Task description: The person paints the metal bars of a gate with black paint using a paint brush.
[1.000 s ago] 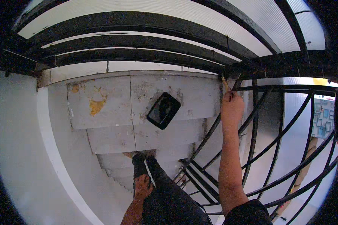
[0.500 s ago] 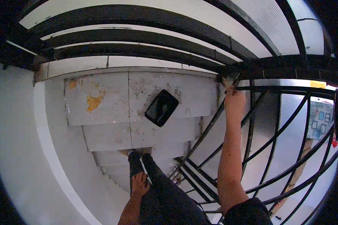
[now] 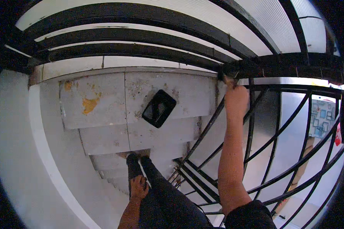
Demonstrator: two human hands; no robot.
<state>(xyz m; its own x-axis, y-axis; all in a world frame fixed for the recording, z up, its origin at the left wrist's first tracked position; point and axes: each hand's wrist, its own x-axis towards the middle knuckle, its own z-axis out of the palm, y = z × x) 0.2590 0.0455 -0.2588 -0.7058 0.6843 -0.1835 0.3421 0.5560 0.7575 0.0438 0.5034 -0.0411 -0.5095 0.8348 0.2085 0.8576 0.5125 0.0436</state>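
Observation:
My right hand (image 3: 236, 100) reaches forward, its fingers closed around a small paintbrush (image 3: 229, 81) with a light-coloured handle. The brush's dark end meets the corner where the black metal beam (image 3: 256, 72) joins the railing; my fist partly hides the brush. My left hand (image 3: 140, 187) rests on my left leg near the knee, fingers laid over the dark trousers and holding nothing. On the steps ahead sits a black rectangular tray (image 3: 159, 109), its inside dark and shiny.
Pale stair steps (image 3: 103, 139) with yellow stains run down toward my feet. A curved black metal railing (image 3: 283, 129) stands on the right, a white wall (image 3: 11, 152) on the left. Black bars (image 3: 133, 47) cross ahead, with ribbed light panels (image 3: 252, 23) behind.
The brush's end has moved up slightly to the beam's corner, and my right fist with it. The view has shifted a little. My left hand stays on my leg.

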